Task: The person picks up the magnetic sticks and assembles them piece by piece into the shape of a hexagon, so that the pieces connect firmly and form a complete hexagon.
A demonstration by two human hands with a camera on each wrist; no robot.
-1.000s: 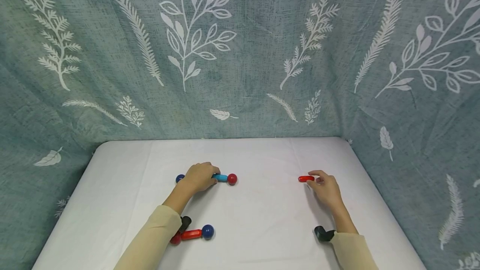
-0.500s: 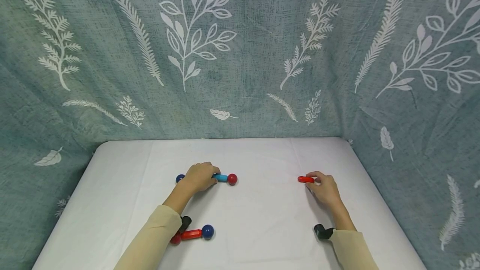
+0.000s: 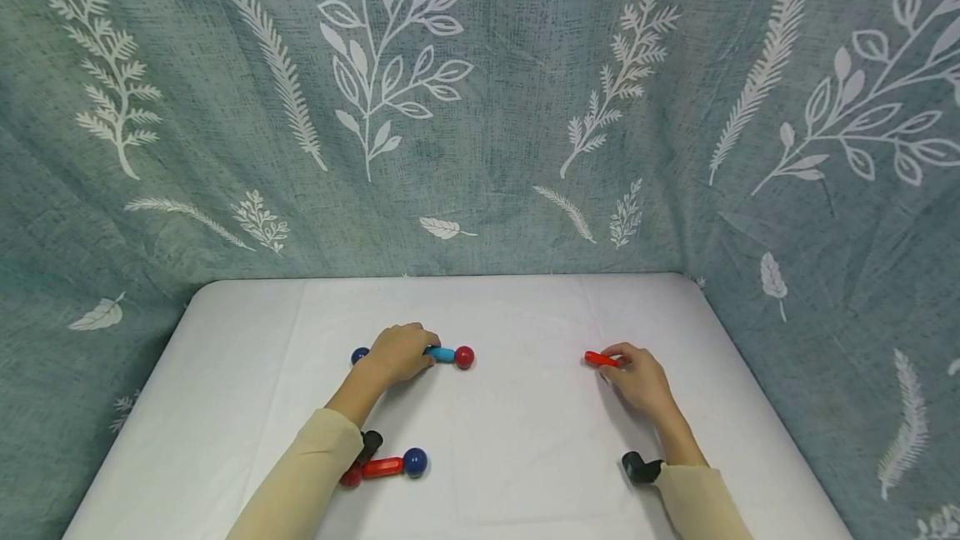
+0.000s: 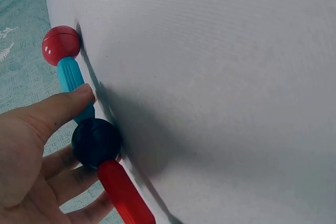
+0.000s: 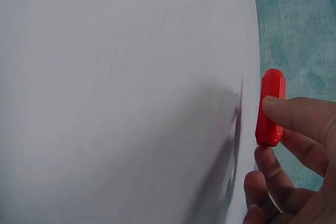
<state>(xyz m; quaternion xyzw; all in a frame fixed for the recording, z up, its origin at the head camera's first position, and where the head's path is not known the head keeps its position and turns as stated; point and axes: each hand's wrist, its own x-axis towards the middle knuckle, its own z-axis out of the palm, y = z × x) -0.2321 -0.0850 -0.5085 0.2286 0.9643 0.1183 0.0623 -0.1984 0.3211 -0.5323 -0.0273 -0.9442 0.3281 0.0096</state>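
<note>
My left hand point(image 3: 400, 354) grips a chain of magnetic building pieces on the table. In the left wrist view, the thumb lies on a light blue rod point(image 4: 70, 74), with the fingers behind. That rod joins a red ball point(image 4: 60, 45) to a dark blue ball point(image 4: 96, 142), from which a red rod point(image 4: 125, 192) runs out of frame. Another dark blue ball point(image 3: 360, 355) shows left of that hand. My right hand point(image 3: 639, 377) pinches a loose red rod point(image 5: 271, 108) between thumb and fingers, its lower end tilted toward the table's middle.
Under my left forearm lies a second piece: a red ball point(image 3: 350, 476), a red rod point(image 3: 383, 467) and a dark blue ball point(image 3: 415, 462). Black wrist cameras point(image 3: 641, 467) sit at both cuffs. A patterned curtain point(image 3: 495, 107) borders the white table point(image 3: 517, 440).
My right hand has shifted a little to the left with the red rod, which has tilted slightly. My left hand and the chain have stayed in place.
</note>
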